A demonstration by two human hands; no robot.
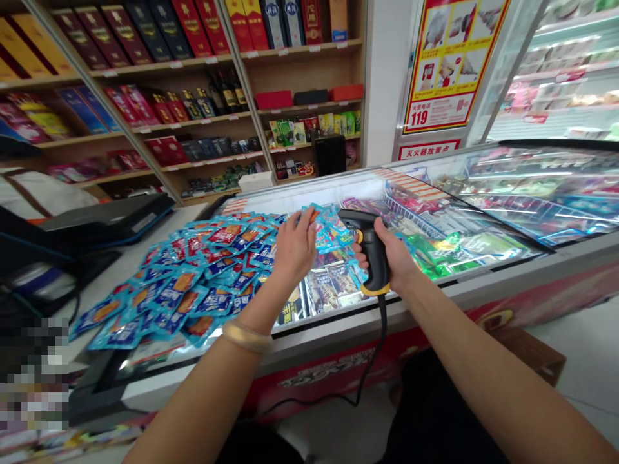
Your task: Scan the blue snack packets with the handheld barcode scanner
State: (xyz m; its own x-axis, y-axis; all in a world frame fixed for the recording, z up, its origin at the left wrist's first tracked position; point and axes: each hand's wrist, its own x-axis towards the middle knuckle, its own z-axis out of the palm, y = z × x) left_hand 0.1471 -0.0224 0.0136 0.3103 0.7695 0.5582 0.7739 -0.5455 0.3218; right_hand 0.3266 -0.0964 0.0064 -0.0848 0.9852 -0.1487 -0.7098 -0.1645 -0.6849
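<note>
A black barcode scanner [376,261] with yellow trim is in my right hand [394,258], which wraps round its grip. The scanner's head points left, towards the packets, and its cable hangs down over the freezer's front. My left hand [296,245], with a gold-coloured bangle on the wrist, has its fingertips closed at a small light-blue snack packet [313,211]; my fingers partly hide it. To the left of that hand lies a big heap of light-blue snack packets [193,277], spread over the glass top of the chest freezer [416,309].
Under the glass lie ice-cream packs [333,287] and green packs [449,254]. A dark device [111,212] stands at the left on the counter. Behind are shelves [193,122] of boxes and bottles. A brown box [527,351] is on the floor at right.
</note>
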